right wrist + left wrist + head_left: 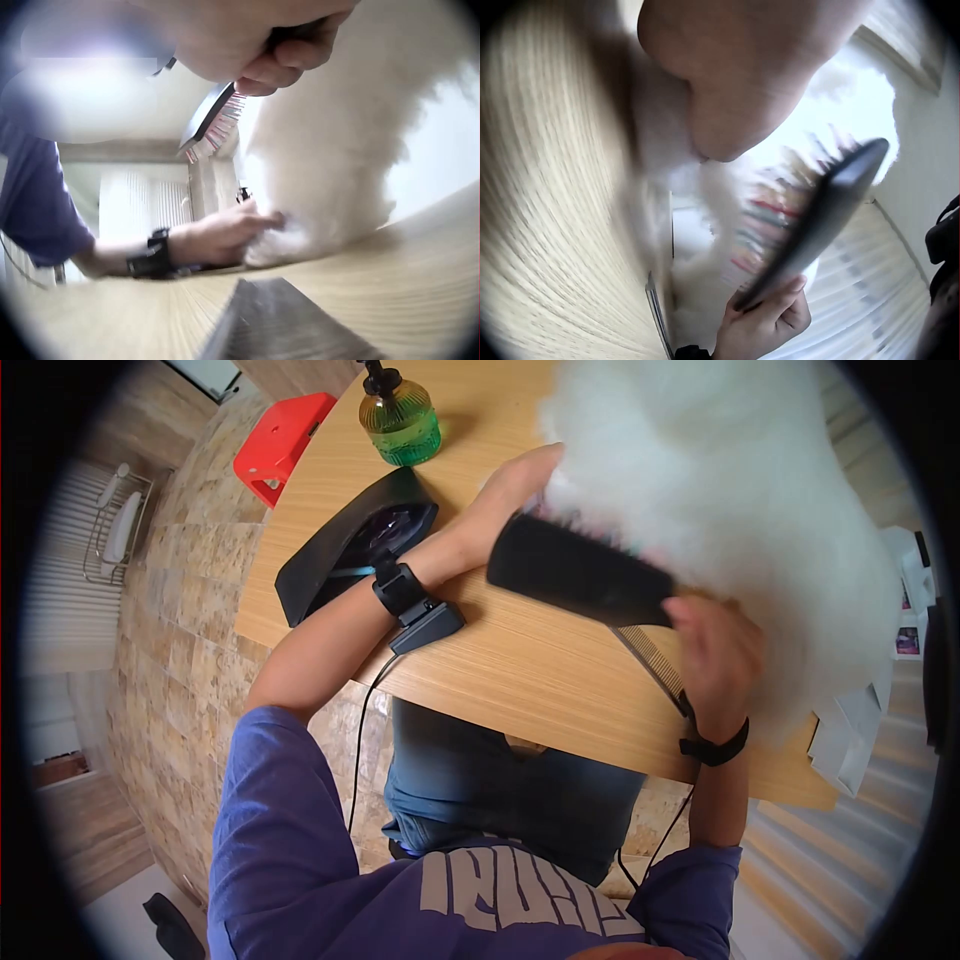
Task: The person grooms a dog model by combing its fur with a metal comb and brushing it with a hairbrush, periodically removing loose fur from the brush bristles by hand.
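Note:
My right hand (718,655) grips a black paddle hairbrush (580,570), its coloured bristles turned toward a large mass of fluffy white fur (720,470). In the left wrist view the hairbrush (825,217) slants beside the fur, its bristles blurred. My left hand (505,500) is at the fur's near lower edge; in the right wrist view, the left hand's fingers (259,220) close on a low tuft of the fur (277,247). Part of the left fingers is hidden by fur. A metal comb (650,663) lies on the table below the hairbrush.
On the wooden table (480,660), a black case (350,545) lies beside my left forearm. A green pump bottle (400,425) stands behind it. A red stool (285,445) is past the table's left edge. White papers (848,745) are at the right.

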`<state>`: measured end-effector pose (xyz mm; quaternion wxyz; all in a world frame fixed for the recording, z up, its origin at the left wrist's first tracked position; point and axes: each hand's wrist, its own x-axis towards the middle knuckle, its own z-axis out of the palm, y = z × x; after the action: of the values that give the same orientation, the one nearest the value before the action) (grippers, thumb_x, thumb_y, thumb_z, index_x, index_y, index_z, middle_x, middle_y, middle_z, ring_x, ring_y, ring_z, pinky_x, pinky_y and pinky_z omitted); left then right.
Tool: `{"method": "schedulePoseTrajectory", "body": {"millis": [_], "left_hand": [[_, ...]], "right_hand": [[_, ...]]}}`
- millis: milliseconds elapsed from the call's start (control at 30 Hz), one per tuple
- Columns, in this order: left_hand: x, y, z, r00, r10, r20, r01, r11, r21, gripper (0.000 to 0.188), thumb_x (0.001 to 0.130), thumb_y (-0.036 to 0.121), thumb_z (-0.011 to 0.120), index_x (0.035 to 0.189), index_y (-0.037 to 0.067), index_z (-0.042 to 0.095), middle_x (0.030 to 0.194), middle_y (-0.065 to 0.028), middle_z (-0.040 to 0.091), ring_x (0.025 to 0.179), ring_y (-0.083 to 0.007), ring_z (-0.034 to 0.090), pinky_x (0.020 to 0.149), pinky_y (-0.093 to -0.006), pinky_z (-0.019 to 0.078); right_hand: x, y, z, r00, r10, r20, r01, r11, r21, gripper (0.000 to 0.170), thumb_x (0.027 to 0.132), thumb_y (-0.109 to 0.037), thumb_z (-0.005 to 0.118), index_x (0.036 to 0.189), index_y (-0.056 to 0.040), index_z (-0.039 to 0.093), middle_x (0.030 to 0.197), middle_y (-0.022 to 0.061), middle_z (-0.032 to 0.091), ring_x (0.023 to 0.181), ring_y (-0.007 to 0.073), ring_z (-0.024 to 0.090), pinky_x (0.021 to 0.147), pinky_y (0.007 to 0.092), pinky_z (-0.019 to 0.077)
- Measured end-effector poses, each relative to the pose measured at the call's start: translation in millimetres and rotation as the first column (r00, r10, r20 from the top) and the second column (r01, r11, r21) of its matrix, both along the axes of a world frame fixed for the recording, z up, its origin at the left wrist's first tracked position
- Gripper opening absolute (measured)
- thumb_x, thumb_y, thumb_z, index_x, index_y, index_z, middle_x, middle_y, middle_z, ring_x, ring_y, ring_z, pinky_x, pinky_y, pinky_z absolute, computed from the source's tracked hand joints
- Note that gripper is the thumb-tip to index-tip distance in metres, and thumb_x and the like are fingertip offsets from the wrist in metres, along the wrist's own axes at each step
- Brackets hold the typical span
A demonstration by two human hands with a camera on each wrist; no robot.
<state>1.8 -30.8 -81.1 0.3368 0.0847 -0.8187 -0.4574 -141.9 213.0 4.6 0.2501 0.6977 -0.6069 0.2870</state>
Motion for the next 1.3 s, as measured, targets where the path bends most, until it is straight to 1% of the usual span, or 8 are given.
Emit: {"method": "schedulePoseTrajectory", "body": {"millis": [33,67,167,233,667,1000,1167,1300], "left_hand": [[-4,-15,-35,0.991,0.005,-0.134,-0.006,1.0,-0.01,0.041,0.08,0.009,0.071,0.118,0.0,0.059,0.11,-0.0232,0.066,0.103,-0.0404,0.064,0.087,-0.0423,0.0509],[7,14,32,1.0,-0.011,-0.002,0.011,0.997,0.074,0.035,0.08,0.009,0.07,0.113,-0.001,0.061,0.104,-0.0238,0.067,0.101,-0.0413,0.064,0.086,-0.0426,0.0507],[7,22,47,0.989,0.065,0.132,-0.063,0.998,-0.022,0.03,0.078,0.008,0.072,0.106,0.0,0.062,0.097,-0.0223,0.067,0.09,-0.0409,0.064,0.079,-0.0413,0.0518],[3,18,38,0.994,0.078,0.071,-0.072,0.993,-0.089,0.034,0.076,0.002,0.069,0.109,-0.005,0.061,0.091,-0.0193,0.071,0.08,-0.0269,0.07,0.075,-0.034,0.0541],[6,18,38,0.988,0.112,0.103,-0.098,0.987,-0.128,0.027,0.076,0.006,0.073,0.101,-0.001,0.064,0.086,-0.0179,0.068,0.076,-0.031,0.066,0.069,-0.0359,0.0528],[3,15,30,0.996,0.085,-0.027,-0.088,0.983,-0.163,0.032,0.075,0.008,0.075,0.104,0.001,0.064,0.091,-0.0178,0.067,0.08,-0.0349,0.065,0.073,-0.0395,0.0523],[4,13,32,0.996,0.087,0.021,-0.084,0.987,-0.139,0.034,0.074,0.01,0.075,0.105,0.001,0.063,0.092,-0.0193,0.066,0.083,-0.0364,0.064,0.076,-0.0406,0.0517],[3,11,24,0.997,0.079,-0.015,-0.08,0.985,-0.151,0.031,0.075,0.01,0.074,0.103,0.001,0.064,0.091,-0.019,0.067,0.078,-0.0333,0.065,0.073,-0.0395,0.0525]], "right_hand": [[-1,-2,0,0.996,0.022,0.088,-0.005,0.982,-0.188,0.017,0.094,-0.013,0.07,0.08,-0.0028,0.067,0.061,0.0046,0.059,0.047,0.0191,0.054,0.046,0.0325,0.0416],[-4,1,-2,0.996,0.026,0.088,-0.009,0.982,-0.188,0.017,0.094,-0.013,0.07,0.08,-0.0028,0.067,0.061,0.0046,0.059,0.047,0.0191,0.054,0.046,0.0325,0.0416],[-6,9,-5,0.875,-0.349,0.336,0.425,0.886,-0.186,0.022,0.099,-0.016,0.064,0.081,-0.002,0.068,0.059,0.0039,0.058,0.044,0.0143,0.052,0.044,0.0293,0.0399],[-4,2,2,0.72,-0.364,0.59,0.51,0.855,-0.094,0.028,0.102,-0.019,0.059,0.083,-0.0017,0.068,0.055,0.0038,0.054,0.043,0.0113,0.05,0.043,0.0269,0.0377],[-15,6,2,0.931,-0.307,0.196,0.328,0.94,-0.089,0.021,0.098,-0.015,0.066,0.081,-0.0041,0.068,0.054,0.0009,0.054,0.042,0.0105,0.05,0.043,0.0275,0.0373],[-22,14,0,0.922,-0.217,0.32,0.258,0.962,-0.088,0.02,0.098,-0.014,0.065,0.081,-0.0036,0.07,0.054,0.0011,0.055,0.043,0.0121,0.051,0.044,0.0267,0.0395],[-15,16,9,0.995,0.004,-0.105,0.018,0.978,0.206,0.009,0.087,-0.013,0.076,0.084,-0.0048,0.074,0.076,0.0062,0.07,0.069,0.0228,0.068,0.063,0.0297,0.0505],[-13,13,-2,0.998,-0.031,-0.051,0.028,0.998,-0.051,0.015,0.09,-0.017,0.073,0.087,-0.0024,0.075,0.072,0.0055,0.068,0.063,0.0185,0.067,0.059,0.0275,0.0496]]}}
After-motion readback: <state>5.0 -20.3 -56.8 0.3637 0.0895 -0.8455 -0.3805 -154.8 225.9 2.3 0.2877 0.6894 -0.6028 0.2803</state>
